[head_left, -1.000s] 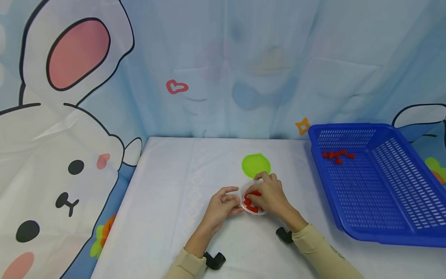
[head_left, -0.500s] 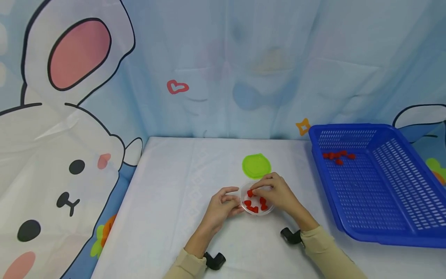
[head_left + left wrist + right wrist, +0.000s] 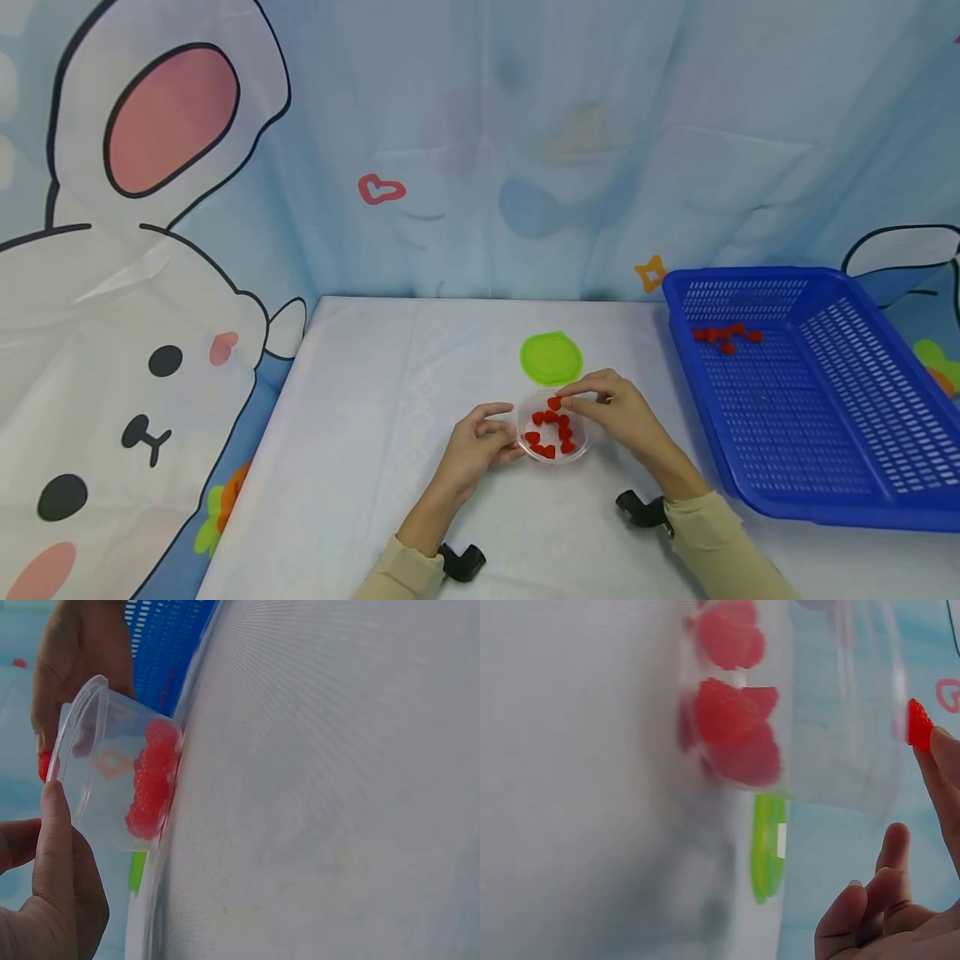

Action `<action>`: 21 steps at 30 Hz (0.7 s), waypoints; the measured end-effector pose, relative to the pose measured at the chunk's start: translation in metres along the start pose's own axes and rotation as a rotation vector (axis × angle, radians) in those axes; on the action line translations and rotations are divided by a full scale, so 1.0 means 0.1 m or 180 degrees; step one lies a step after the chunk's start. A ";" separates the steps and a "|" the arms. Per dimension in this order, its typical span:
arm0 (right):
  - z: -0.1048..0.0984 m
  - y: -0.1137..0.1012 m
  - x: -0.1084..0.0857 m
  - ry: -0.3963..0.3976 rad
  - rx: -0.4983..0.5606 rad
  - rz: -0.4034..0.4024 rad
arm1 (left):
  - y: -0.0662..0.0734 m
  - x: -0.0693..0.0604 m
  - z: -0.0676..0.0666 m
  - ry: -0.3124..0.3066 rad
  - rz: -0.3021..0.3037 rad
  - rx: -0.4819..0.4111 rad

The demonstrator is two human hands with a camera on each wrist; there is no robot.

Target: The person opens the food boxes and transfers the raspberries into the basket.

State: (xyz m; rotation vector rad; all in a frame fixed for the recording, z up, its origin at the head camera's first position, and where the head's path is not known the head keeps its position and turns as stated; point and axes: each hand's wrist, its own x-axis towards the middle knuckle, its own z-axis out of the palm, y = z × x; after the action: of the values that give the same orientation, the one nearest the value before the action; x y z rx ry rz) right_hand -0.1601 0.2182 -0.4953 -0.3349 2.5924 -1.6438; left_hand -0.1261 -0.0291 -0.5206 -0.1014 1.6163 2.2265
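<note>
A clear plastic cup (image 3: 553,461) stands upright on the white cloth, with several small red berries (image 3: 156,780) on its bottom. My left hand (image 3: 472,450) is at the cup's left side; in the left wrist view a straight finger touches its rim, and the hand does not wrap around it. Between thumb and forefinger, my right hand (image 3: 618,412) pinches one red berry (image 3: 918,724) at the cup's far rim. The other right-hand fingers show loosely bent in the right wrist view.
Behind the cup lies a round green lid (image 3: 551,358). To the right stands a large blue basket (image 3: 780,417) holding several more red berries (image 3: 727,348). A printed curtain (image 3: 450,233) hangs along the table's far edge. Each wrist has a black device (image 3: 641,510).
My right hand has drawn back from inside the cup toward its right rim. Berries inside have become visible along the far side. The left hand and cup stay in place.
</note>
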 end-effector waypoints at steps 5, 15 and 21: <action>-0.22 -0.23 -0.08 0.0179 0.0000 -0.0049 | -0.01 0.00 0.00 -0.0004 0.0005 -0.0006; -1.09 -0.57 -0.19 0.0602 -0.0175 0.0254 | 0.00 0.00 0.00 -0.0002 -0.0017 0.0003; -1.73 -0.26 -0.04 0.0773 -0.0061 0.0821 | 0.00 0.01 -0.01 0.0021 -0.0054 0.0007</action>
State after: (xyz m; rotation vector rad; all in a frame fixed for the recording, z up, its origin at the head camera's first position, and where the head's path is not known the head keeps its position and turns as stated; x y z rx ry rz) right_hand -0.1800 0.3623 -0.3977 0.2049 2.6780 -1.6589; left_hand -0.1270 -0.0298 -0.5214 -0.1217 1.6153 2.2140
